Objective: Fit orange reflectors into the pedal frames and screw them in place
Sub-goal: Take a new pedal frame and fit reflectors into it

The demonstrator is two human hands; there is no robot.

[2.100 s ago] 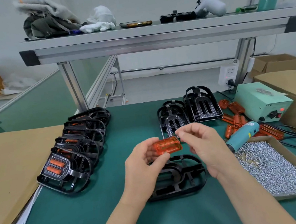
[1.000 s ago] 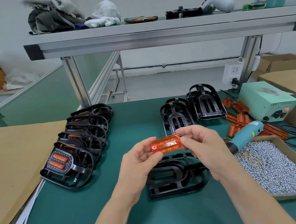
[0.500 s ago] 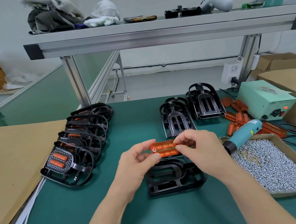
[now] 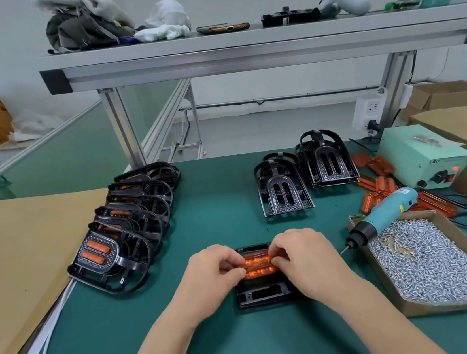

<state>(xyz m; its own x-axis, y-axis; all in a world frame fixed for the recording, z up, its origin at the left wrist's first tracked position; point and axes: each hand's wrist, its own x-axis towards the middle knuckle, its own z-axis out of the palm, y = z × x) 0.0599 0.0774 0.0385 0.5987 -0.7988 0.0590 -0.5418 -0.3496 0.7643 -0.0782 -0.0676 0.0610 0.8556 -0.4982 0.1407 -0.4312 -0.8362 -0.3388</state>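
I see my left hand [image 4: 209,272] and right hand [image 4: 305,256] both pinching the orange reflector [image 4: 259,266] with curled fingers, over the black pedal frame [image 4: 261,295] on the green mat [image 4: 248,347].

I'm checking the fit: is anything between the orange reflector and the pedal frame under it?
Nothing visible. The left hand and right hand hold the reflector down on the frame, hiding its ends.

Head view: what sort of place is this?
Probably a small-factory assembly bench for bicycle pedals: a row of finished pedals, a box of screws by an electric screwdriver, and the left hand and right hand pinching an orange reflector onto a pedal frame.
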